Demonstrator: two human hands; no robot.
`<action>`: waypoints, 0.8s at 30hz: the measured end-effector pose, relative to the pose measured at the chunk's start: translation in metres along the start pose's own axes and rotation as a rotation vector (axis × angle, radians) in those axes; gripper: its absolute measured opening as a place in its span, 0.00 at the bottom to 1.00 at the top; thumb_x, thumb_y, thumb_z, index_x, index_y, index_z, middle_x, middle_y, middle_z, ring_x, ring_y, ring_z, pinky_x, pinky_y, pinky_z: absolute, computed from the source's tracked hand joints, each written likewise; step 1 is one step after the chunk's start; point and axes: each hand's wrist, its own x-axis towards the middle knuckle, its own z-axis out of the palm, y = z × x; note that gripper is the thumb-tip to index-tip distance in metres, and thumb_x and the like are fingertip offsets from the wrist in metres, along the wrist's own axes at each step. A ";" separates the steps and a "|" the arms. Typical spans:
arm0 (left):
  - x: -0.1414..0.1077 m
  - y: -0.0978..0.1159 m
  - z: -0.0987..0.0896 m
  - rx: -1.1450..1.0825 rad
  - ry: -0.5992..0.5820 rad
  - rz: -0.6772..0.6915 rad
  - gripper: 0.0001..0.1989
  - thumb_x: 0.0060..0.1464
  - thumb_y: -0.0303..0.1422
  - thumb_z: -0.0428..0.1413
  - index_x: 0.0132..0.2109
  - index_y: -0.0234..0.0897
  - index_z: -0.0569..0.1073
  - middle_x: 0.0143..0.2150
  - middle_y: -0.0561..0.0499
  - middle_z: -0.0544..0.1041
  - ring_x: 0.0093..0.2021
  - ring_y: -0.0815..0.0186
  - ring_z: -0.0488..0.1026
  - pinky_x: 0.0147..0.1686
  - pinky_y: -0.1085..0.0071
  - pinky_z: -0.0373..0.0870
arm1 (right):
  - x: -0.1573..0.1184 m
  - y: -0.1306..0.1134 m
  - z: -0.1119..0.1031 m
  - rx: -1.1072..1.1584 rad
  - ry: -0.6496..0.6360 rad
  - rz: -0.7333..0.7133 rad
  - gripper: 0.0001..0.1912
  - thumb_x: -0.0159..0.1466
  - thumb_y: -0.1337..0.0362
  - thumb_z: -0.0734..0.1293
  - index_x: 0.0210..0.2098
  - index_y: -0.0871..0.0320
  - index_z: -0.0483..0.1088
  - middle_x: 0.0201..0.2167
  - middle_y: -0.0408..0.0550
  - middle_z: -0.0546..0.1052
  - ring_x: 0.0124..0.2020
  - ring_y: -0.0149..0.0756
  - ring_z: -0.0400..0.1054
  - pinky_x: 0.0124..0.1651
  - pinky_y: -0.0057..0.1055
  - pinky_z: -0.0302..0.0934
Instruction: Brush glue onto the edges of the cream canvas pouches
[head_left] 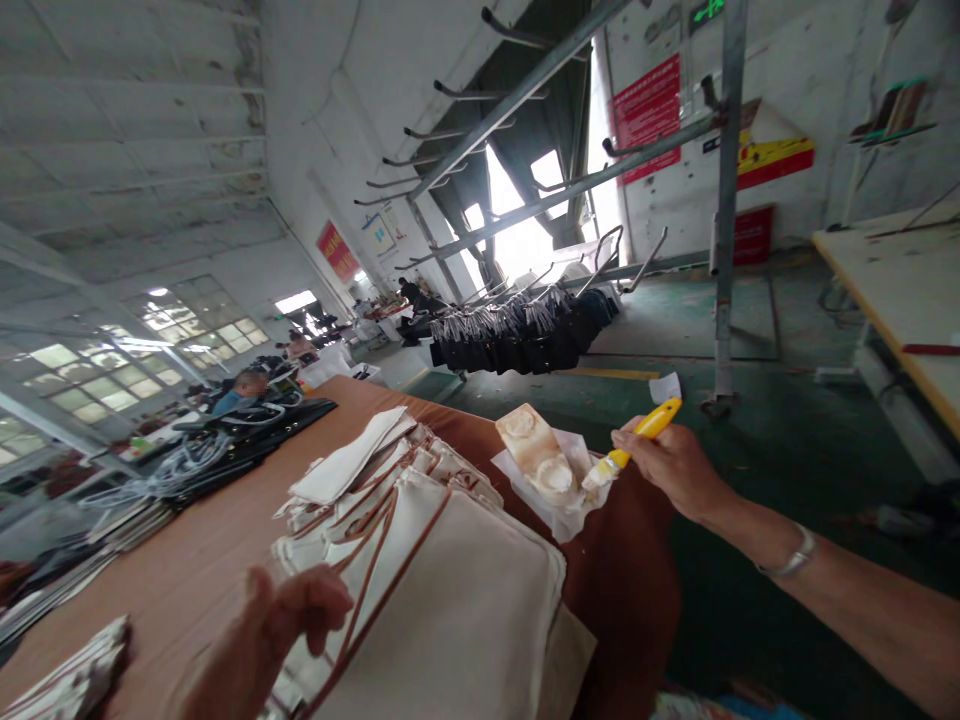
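Note:
My right hand (667, 465) grips a paintbrush (654, 420) by its yellow handle. The bristles point down at a stained, shallow container (529, 440) that lies on white paper (566, 520) at the table's edge. Cream-coloured fabric pieces with brown edging (457, 590) are stacked and fanned out in front of me. My left hand (281, 620) hovers at the left side of this stack, slightly blurred. Its fingers are loosely bent, with the thumb apart and nothing seen between them; whether it touches the fabric is unclear.
Brown material covers the table (217, 520). More pale pieces (75, 670) lie at the lower left, and black items with light cords (247, 450) lie along the far left side. Beyond stands a metal rack (727, 200) near hanging black bags (517, 340). Another table (892, 270) is at right; a person (244, 390) sits far left.

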 end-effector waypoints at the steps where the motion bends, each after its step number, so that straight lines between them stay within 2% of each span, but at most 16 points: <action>1: 0.004 -0.019 0.000 0.061 -0.092 -0.077 0.42 0.46 0.70 0.40 0.28 0.36 0.79 0.25 0.46 0.77 0.28 0.61 0.71 0.29 0.65 0.71 | 0.000 0.009 0.003 -0.065 -0.032 -0.022 0.16 0.65 0.52 0.66 0.30 0.58 0.70 0.16 0.39 0.64 0.17 0.31 0.57 0.21 0.28 0.50; 3: 0.007 -0.056 0.008 0.169 -0.135 -0.193 0.40 0.42 0.70 0.45 0.30 0.36 0.79 0.25 0.47 0.76 0.26 0.61 0.71 0.26 0.67 0.69 | 0.002 0.028 0.012 -0.183 -0.098 -0.068 0.16 0.64 0.53 0.65 0.29 0.59 0.71 0.19 0.43 0.69 0.22 0.35 0.63 0.26 0.29 0.55; 4: 0.007 -0.071 0.017 0.220 -0.125 -0.197 0.38 0.42 0.69 0.48 0.30 0.37 0.78 0.25 0.48 0.76 0.27 0.61 0.71 0.26 0.68 0.68 | 0.003 0.037 0.017 -0.239 -0.128 -0.092 0.16 0.64 0.53 0.65 0.28 0.58 0.71 0.21 0.45 0.71 0.24 0.37 0.65 0.28 0.30 0.58; 6: 0.003 -0.092 0.044 0.305 -0.141 -0.094 0.30 0.47 0.62 0.51 0.34 0.39 0.77 0.29 0.49 0.77 0.32 0.60 0.74 0.32 0.68 0.70 | 0.006 0.053 0.027 -0.345 -0.181 -0.140 0.16 0.65 0.54 0.62 0.28 0.58 0.71 0.25 0.48 0.74 0.27 0.39 0.68 0.33 0.32 0.61; 8: -0.004 -0.102 0.078 0.368 -0.191 0.040 0.22 0.54 0.53 0.51 0.39 0.39 0.77 0.35 0.49 0.78 0.38 0.59 0.75 0.41 0.68 0.70 | 0.007 0.066 0.038 -0.440 -0.233 -0.189 0.16 0.65 0.55 0.61 0.28 0.58 0.71 0.27 0.50 0.75 0.30 0.41 0.69 0.38 0.33 0.62; 11: -0.014 -0.102 0.131 0.468 -0.249 0.117 0.17 0.59 0.41 0.49 0.47 0.37 0.75 0.44 0.46 0.78 0.45 0.60 0.74 0.48 0.69 0.67 | 0.003 0.080 0.050 -0.552 -0.296 -0.239 0.15 0.65 0.59 0.59 0.27 0.58 0.70 0.30 0.52 0.75 0.33 0.42 0.69 0.42 0.35 0.61; 13: -0.017 -0.099 0.160 0.565 -0.283 0.096 0.16 0.59 0.35 0.48 0.50 0.36 0.74 0.47 0.44 0.77 0.48 0.61 0.74 0.49 0.70 0.66 | -0.002 0.086 0.057 -0.605 -0.332 -0.249 0.13 0.65 0.60 0.59 0.27 0.58 0.70 0.28 0.52 0.75 0.32 0.42 0.69 0.40 0.34 0.60; 15: -0.017 -0.095 0.182 0.672 -0.268 0.054 0.15 0.60 0.33 0.47 0.50 0.36 0.73 0.48 0.43 0.76 0.50 0.60 0.73 0.49 0.69 0.65 | -0.007 0.089 0.062 -0.633 -0.366 -0.246 0.12 0.65 0.62 0.60 0.28 0.57 0.69 0.27 0.51 0.75 0.30 0.40 0.68 0.36 0.32 0.59; 19: -0.010 -0.086 0.210 0.825 -0.122 0.011 0.14 0.64 0.36 0.46 0.48 0.37 0.73 0.46 0.43 0.76 0.48 0.57 0.72 0.46 0.66 0.63 | -0.015 0.088 0.069 -0.590 -0.400 -0.227 0.12 0.66 0.62 0.59 0.29 0.57 0.70 0.28 0.50 0.75 0.30 0.39 0.69 0.38 0.32 0.60; 24: 0.001 -0.079 0.226 0.868 -0.038 -0.025 0.14 0.64 0.38 0.45 0.44 0.35 0.72 0.45 0.41 0.75 0.49 0.53 0.71 0.46 0.63 0.62 | -0.020 0.072 0.073 -0.422 -0.364 -0.165 0.14 0.66 0.56 0.61 0.31 0.58 0.71 0.28 0.49 0.75 0.32 0.41 0.70 0.41 0.34 0.61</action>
